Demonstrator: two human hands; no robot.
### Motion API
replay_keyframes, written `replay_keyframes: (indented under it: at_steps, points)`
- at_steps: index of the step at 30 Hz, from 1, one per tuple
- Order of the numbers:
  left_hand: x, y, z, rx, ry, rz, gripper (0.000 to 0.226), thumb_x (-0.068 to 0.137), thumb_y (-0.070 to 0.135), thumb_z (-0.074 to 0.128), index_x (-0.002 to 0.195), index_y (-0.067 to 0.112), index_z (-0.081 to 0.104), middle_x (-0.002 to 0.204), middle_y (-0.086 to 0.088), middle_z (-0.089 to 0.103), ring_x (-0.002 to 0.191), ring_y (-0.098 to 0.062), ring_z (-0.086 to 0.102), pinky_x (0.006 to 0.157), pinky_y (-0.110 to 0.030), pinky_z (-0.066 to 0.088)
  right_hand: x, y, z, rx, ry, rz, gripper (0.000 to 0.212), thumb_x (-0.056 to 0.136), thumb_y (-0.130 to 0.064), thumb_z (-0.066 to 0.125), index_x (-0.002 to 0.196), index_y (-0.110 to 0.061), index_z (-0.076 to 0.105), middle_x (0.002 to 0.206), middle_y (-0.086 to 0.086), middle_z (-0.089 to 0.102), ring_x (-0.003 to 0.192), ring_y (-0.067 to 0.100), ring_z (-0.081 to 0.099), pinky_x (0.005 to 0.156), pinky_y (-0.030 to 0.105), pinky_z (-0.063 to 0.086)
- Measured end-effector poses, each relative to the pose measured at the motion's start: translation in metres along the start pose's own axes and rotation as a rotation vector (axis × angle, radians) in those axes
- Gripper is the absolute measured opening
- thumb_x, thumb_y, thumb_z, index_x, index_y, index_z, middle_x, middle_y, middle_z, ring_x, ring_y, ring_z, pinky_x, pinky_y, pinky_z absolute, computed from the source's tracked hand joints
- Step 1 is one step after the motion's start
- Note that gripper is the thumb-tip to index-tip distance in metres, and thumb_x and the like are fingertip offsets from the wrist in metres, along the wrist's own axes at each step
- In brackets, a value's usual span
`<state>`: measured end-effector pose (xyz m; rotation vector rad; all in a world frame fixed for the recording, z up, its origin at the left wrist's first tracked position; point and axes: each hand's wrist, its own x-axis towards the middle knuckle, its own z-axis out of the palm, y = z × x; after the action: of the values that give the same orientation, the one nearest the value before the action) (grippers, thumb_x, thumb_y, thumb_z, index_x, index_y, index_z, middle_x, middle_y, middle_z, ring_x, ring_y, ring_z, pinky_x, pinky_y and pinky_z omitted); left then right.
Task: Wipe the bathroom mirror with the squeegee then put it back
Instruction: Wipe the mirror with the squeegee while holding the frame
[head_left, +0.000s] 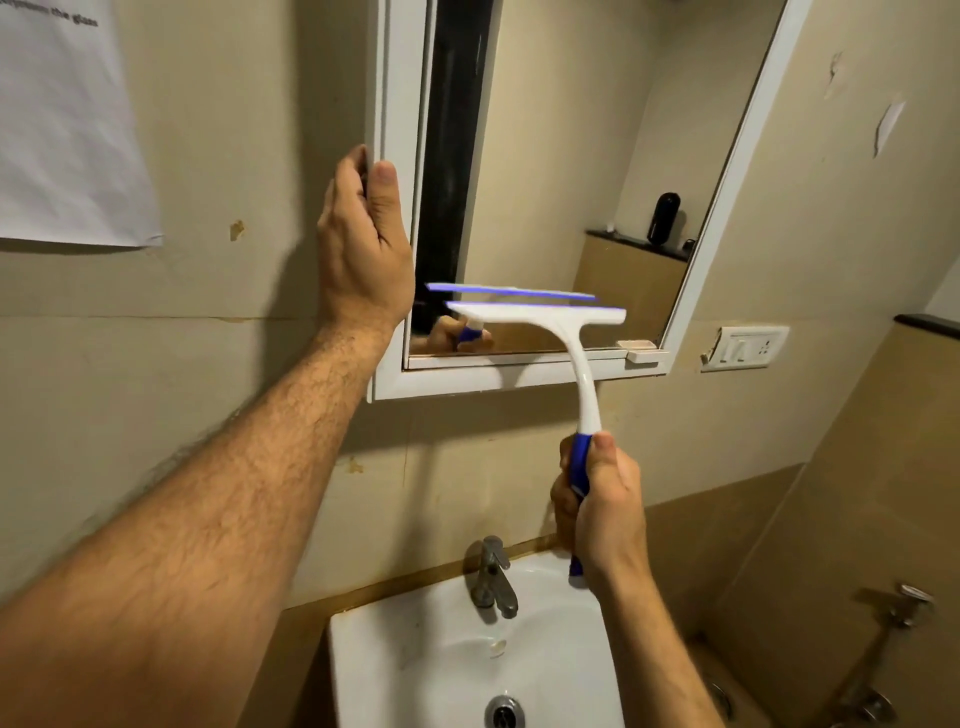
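A: What are the hands doing?

B: The right hand (597, 512) has its fingers and thumb wrapped round the blue grip of the squeegee (563, 338), thumb on top, fist low over the sink (415, 654). The left hand (363, 244) is up at the mirror (561, 171), gripping its white frame (397, 130): the thumb lies on the front of the left edge and the fingers curl round behind it, so it is clamped on the frame, apparently steadying it

A: And where does the squeegee lie from there?

B: Its handle rises from the right fist and curves up and left to the head. The blade (540, 310) runs crosswise, close to level, along the lower part of the glass, with its reflection just above. It looks to be at or almost on the glass; whether it presses cannot be told, since the blade is a little blurred

A: Which hand is nearer the blade?

B: The left wrist sits just beside the blade's left end, but only the right hand controls the tool

A: So what does the next stroke turn on?

B: Likely on keeping that long edge flat on the glass and drawing it square to its length, with little mirror left beneath before the bottom frame. Where the squeegee goes back is not shown
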<state>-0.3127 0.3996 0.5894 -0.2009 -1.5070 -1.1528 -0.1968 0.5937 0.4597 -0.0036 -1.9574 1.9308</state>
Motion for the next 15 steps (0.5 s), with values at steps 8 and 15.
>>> replay_keyframes:
  at_steps: [8,15]
  points:
    - [-0.005,0.009,-0.004,0.047,-0.007,0.009,0.042,0.102,0.027,0.033,0.129,-0.001,0.05,0.119,-0.011,0.061,0.104,-0.009,0.051,0.078,0.007,0.027,0.016,0.006,0.001,-0.047,-0.038,0.004,0.041,0.102,-0.039,0.028,0.087,-0.008,0.05,0.057,0.002,0.04,0.041,0.007,0.035,0.041,0.023,0.031]
    - [-0.004,0.005,-0.001,0.126,0.043,0.051,0.044,0.103,0.029,0.031,0.126,-0.002,0.051,0.116,-0.023,0.062,0.107,-0.033,0.055,0.086,-0.027,0.038,0.02,0.013,-0.033,-0.083,-0.005,0.022,0.039,0.102,-0.036,0.031,0.08,-0.009,0.05,0.059,0.005,0.042,0.049,0.014,0.038,0.048,0.028,0.033]
